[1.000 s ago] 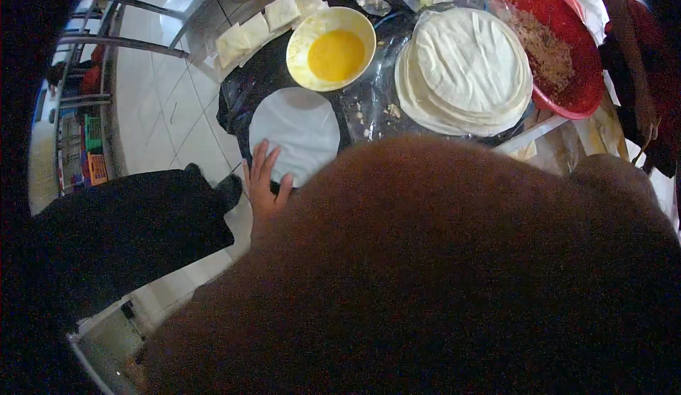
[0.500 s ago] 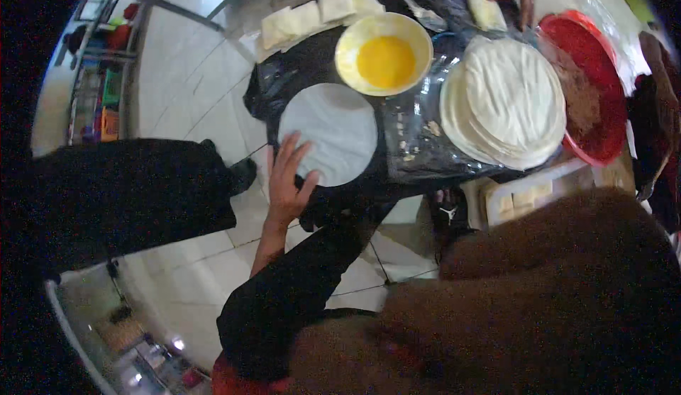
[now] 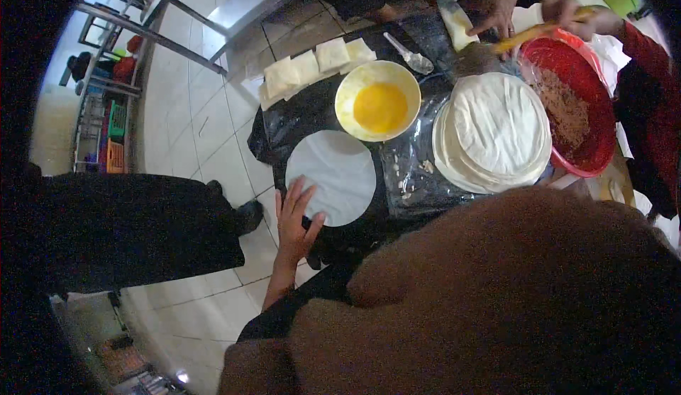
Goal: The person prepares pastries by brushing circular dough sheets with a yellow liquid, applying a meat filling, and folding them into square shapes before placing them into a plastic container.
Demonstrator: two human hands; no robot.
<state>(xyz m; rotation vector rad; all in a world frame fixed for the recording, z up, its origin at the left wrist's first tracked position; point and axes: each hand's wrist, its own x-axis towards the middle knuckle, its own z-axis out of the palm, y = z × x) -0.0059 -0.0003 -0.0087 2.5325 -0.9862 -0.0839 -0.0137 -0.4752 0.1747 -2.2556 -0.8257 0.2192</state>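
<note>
My left hand (image 3: pixel 296 214) is open, its fingertips resting flat on the near left edge of a round, pale wrapper sheet (image 3: pixel 337 171). That sheet lies on a dark surface and looks slightly wrinkled. Just beyond it stands a yellow bowl (image 3: pixel 343 101) holding yellow liquid, like beaten egg. To the right sits a tall stack of round white wrappers (image 3: pixel 499 122). My right hand does not show; brown cloth (image 3: pixel 468 288) covers the lower right of the view.
Folded, pale square parcels (image 3: pixel 305 67) line the far left edge. A clear spoon (image 3: pixel 408 53) lies behind the bowl. At right, a red-sleeved person's hand (image 3: pixel 564 12) holds a yellow-handled utensil above a red basin (image 3: pixel 601 136) of brown filling. Across, another person's hand (image 3: pixel 496 8) touches a wrapper.
The whole view has shifted, so the tabletop sits lower. The red-sleeved hand with the yellow-handled utensil has come in above the basin. My left hand stays on the wrapper sheet.
</note>
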